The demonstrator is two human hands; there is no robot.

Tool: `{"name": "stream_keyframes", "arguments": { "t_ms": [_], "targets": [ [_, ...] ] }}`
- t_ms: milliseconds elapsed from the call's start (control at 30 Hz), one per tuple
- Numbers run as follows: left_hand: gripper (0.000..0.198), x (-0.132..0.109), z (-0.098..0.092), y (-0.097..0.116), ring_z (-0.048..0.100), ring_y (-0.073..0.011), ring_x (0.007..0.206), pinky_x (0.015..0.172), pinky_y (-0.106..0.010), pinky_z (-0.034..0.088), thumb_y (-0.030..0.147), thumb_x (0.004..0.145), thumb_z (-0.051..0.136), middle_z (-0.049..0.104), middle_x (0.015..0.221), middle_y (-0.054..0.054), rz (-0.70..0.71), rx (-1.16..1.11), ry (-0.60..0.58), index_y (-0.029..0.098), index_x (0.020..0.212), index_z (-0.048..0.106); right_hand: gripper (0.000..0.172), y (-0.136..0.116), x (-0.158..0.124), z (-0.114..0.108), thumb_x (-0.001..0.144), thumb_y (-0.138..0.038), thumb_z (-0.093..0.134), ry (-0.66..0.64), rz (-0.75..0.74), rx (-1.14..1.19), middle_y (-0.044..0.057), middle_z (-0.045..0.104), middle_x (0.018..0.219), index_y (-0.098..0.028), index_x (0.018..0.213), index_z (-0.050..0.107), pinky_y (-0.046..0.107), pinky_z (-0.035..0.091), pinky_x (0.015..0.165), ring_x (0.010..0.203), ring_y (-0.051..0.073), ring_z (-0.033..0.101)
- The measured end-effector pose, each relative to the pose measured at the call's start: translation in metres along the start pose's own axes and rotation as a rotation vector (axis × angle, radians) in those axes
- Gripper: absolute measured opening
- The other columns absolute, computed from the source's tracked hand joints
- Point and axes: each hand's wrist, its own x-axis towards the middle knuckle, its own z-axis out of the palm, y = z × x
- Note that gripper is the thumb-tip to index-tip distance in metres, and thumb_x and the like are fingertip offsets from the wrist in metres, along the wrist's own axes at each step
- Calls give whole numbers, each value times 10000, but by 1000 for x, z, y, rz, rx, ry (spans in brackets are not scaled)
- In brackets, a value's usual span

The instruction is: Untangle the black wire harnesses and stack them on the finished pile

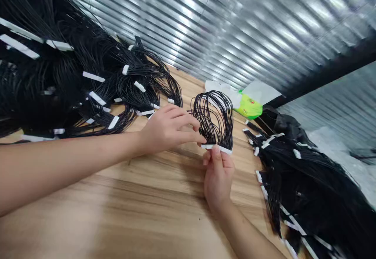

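Our right hand pinches the white connector of a looped black wire harness, our left hand at its end, grip unclear; a slip could tangle the loops in the heaped harnesses beyond the right hand.

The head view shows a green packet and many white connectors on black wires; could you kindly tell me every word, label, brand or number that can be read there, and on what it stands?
Green packet: a small red mark, too small and blurred to read.
Held white connector: no readable text.
Other white connectors: no readable text.
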Motion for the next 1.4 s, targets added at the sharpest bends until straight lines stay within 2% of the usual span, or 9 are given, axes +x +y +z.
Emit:
{"name": "stream_keyframes", "arguments": {
  "t_ms": [167,400,533,667,833,967,1067,1167,1400],
  "targets": [
    [186,0,0,-1,582,-120,837,761,-279,378,221,909,543,686,939,45,25,59,-60,337,988,664,333,0,3,2,794,-437,651,21,17,-32,-55,460,542,-182,618,532,256,294,556,553,100,370],
    [126,5,0,4,543,-149,822,736,-289,358,260,925,499,650,933,0,-24,67,-165,231,895,618,324,3,5,1,793,-440,650,-7,13,-85,-60,469,533,-176,631,558,261,296,559,527,94,373],
    [133,5,1,6,539,-165,841,755,-303,353,214,924,463,641,933,-19,-59,81,-220,200,907,594,330,4,5,1,783,-449,657,21,18,-68,-60,470,535,-177,629,551,256,295,555,536,94,375],
    [137,2,0,4,549,-185,884,798,-331,358,183,891,433,633,947,-32,-126,-12,-253,185,885,570,342,3,5,1,777,-450,662,35,7,-54,-60,465,529,-180,612,532,251,299,548,533,93,378],
    [125,1,-2,2,578,-160,830,876,-337,365,306,877,507,650,856,10,-184,-207,-242,188,876,549,333,2,3,2,783,-445,661,27,-48,-50,-61,466,516,-179,621,543,249,305,527,506,91,392],
    [123,-1,-1,3,565,-123,663,775,-277,402,301,880,518,634,707,35,-208,-274,-206,193,836,558,341,1,0,3,786,-441,660,25,-75,-59,-63,470,503,-178,605,540,244,307,503,483,85,408],
    [124,-4,-1,4,571,-103,610,621,-229,380,299,898,501,638,697,40,-231,-319,-209,199,877,571,339,0,-1,3,790,-443,656,37,-81,-66,-59,478,505,-176,610,550,241,313,496,481,86,416],
    [196,-7,-1,6,569,-94,578,550,-223,342,284,945,414,649,705,33,-257,-309,-208,193,895,580,323,0,-1,4,792,-442,655,35,-88,-57,-53,496,516,-173,634,573,240,316,490,482,87,419],
    [350,-4,-1,5,481,-104,510,530,-250,296,273,933,410,530,537,19,-219,-148,-199,168,625,541,320,0,-2,4,792,-421,663,30,-92,-49,-54,495,507,-173,616,564,234,324,489,481,83,425]
  ]
}}
